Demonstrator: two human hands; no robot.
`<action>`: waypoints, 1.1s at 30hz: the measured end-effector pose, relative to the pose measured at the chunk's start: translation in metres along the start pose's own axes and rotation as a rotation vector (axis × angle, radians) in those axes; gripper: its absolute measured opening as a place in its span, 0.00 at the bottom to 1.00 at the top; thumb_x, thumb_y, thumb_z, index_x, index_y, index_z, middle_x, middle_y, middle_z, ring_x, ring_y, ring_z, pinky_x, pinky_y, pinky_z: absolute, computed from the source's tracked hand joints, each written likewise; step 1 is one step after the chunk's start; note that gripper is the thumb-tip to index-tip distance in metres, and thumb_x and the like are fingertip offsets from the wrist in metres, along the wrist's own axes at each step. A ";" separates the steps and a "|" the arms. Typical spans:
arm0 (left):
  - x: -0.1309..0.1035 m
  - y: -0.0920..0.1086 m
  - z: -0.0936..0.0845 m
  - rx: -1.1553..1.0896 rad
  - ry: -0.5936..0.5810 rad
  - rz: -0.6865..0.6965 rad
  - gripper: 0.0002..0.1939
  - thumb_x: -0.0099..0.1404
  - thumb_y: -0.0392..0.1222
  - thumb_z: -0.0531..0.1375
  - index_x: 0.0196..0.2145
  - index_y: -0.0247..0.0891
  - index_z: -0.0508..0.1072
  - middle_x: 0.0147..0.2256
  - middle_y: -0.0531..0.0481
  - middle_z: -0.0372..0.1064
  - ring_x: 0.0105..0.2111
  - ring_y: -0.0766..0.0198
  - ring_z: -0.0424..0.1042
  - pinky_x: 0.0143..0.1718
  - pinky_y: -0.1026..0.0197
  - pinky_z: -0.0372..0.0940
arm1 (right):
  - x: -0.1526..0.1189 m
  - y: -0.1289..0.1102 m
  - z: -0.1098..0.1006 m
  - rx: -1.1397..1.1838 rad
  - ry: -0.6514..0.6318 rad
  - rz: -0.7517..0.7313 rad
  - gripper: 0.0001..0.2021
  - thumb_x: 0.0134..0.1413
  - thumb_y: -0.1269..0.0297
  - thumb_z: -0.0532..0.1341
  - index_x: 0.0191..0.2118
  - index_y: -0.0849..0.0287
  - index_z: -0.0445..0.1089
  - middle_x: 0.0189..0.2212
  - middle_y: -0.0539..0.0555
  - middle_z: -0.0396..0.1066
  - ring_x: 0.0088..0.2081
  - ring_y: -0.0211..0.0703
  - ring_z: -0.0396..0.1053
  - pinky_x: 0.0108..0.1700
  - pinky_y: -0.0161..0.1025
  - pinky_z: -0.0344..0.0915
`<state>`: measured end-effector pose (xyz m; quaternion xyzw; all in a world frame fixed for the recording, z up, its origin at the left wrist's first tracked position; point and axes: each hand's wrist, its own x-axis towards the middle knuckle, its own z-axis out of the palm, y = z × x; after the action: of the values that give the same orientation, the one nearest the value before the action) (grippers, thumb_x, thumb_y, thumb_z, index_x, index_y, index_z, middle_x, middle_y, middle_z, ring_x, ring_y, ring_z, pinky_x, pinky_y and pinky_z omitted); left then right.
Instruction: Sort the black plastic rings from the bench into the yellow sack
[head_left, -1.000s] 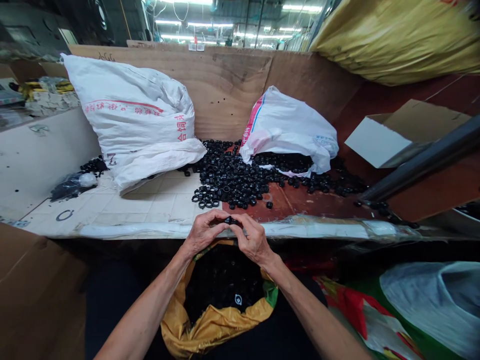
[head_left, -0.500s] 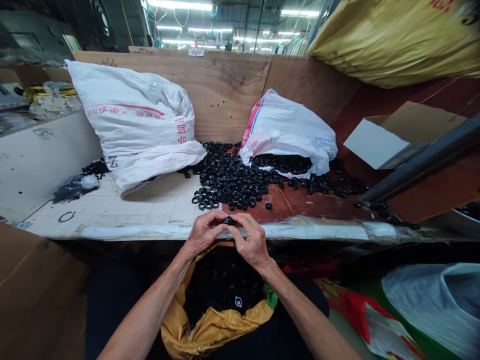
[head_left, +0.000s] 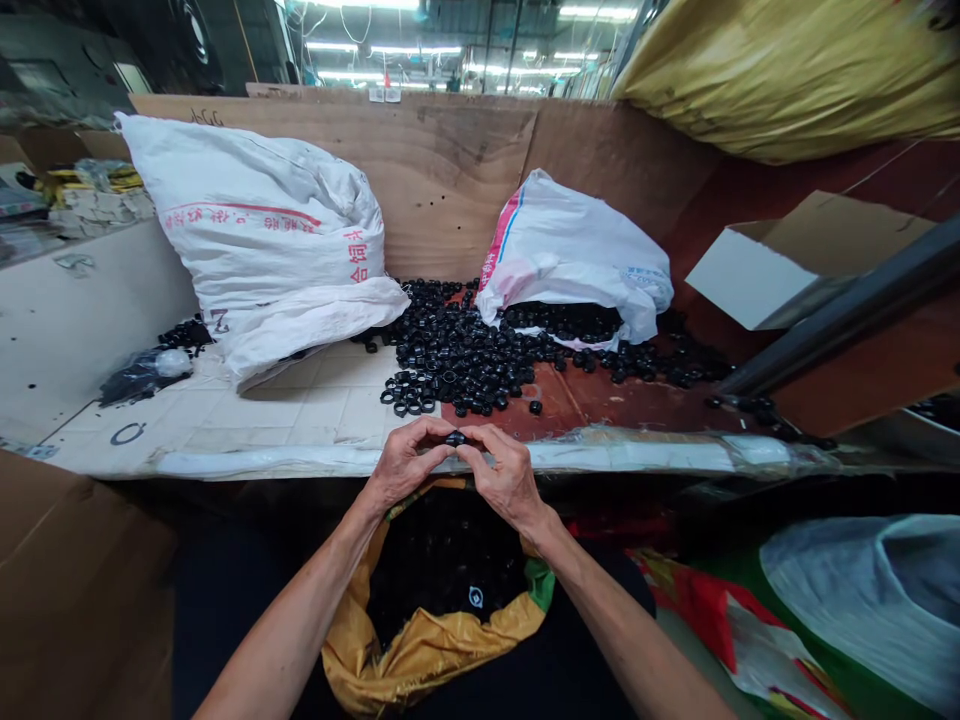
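Note:
Between the fingertips of both hands is a small black plastic part (head_left: 455, 438), held just over the front edge of the bench. My left hand (head_left: 406, 462) pinches it from the left with thumb and fingers. From the other side my right hand (head_left: 504, 474) grips the same part, also with thumb and fingertips. Directly below sits a yellow sack (head_left: 420, 640), its mouth open and dark pieces inside. Behind the hands a pile of black plastic rings (head_left: 465, 350) lies spread on the bench. The part's finer shape is covered by the fingers.
A large white sack (head_left: 277, 230) stands at the back left, and another white sack (head_left: 577, 250) spills black pieces at the right. A cardboard box (head_left: 757, 275) and a slanting metal bar (head_left: 840, 310) are farther right. A yellow bag (head_left: 787, 80) hangs above.
The view has shifted slightly, so the bench and sacks sit a little higher in the picture. Both hands keep their pinch on the small black part, which looks slightly turned.

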<state>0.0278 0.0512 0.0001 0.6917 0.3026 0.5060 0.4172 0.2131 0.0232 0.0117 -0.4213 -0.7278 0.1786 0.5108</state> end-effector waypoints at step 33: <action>0.003 0.002 -0.002 -0.003 0.024 -0.119 0.11 0.65 0.43 0.66 0.44 0.37 0.78 0.41 0.47 0.78 0.41 0.60 0.77 0.47 0.58 0.71 | 0.012 0.016 0.009 0.033 -0.060 -0.102 0.09 0.67 0.66 0.56 0.45 0.57 0.74 0.35 0.56 0.73 0.36 0.43 0.73 0.39 0.40 0.72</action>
<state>0.0268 0.0532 0.0031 0.6658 0.3473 0.4890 0.4437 0.2105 0.0440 0.0039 -0.3697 -0.7602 0.1768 0.5041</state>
